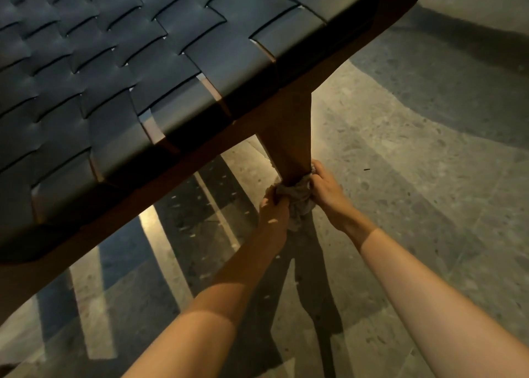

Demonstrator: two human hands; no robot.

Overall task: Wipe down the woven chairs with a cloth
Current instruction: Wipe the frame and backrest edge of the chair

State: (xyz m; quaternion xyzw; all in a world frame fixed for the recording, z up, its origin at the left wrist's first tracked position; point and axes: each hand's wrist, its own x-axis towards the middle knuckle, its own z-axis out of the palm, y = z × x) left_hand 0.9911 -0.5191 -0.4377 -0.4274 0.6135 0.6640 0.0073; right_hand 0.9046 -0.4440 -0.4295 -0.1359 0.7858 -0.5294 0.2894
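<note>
Here, left hand [274,209] and right hand [327,189] clench crumpled cloth [298,198] — round tapered wooden leg [289,143].

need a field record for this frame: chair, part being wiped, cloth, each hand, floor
chair: woven seat of dark straps on a brown wooden frame
wiped part: leg, lower section
cloth: light, bunched, wrapped round the leg
left hand: grips the cloth on the leg's left side
right hand: grips the cloth on the leg's right side
floor: speckled stone, crossed by shadows and strips of light
</note>
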